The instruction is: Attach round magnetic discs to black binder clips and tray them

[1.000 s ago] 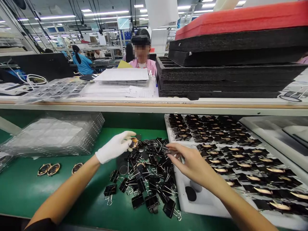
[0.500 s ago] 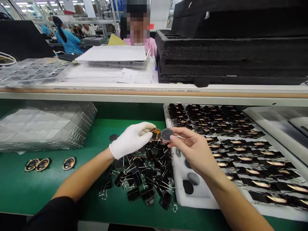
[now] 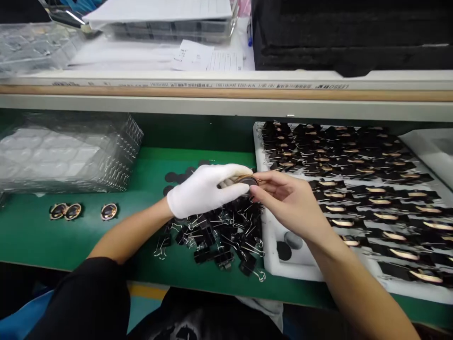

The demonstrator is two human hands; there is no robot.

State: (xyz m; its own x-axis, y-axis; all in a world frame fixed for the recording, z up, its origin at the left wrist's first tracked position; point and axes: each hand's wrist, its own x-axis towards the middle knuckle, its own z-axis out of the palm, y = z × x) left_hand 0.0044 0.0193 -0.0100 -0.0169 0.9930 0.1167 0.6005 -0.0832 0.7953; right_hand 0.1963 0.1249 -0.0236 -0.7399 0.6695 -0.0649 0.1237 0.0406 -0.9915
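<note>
My left hand [image 3: 208, 190], in a white glove, and my bare right hand [image 3: 293, 198] meet at the middle of the bench. Between their fingertips they grip a round gold-rimmed watch case [image 3: 248, 180] with a dark disc lying against it. Fingers cover part of both pieces. Just below lies a heap of black binder clips [image 3: 215, 241] with wire handles. Dark round discs [image 3: 171, 177] rest on the green mat behind my gloved hand. Under my right forearm, a grey disc [image 3: 293, 240] and a black disc [image 3: 283, 251] sit in the white tray [image 3: 271, 257].
Rows of clipped gold-rimmed pieces [image 3: 375, 216] fill the white tray on the right. At left are several loose gold-rimmed cases [image 3: 109, 211] and stacked clear plastic trays [image 3: 71, 153]. A shelf edge [image 3: 226, 106] crosses above, bearing papers [image 3: 163, 12] and black foam [image 3: 354, 35].
The case and the disc, held side by side before, are now together between both hands. The view has tilted down, so the bench's front edge and my lap show.
</note>
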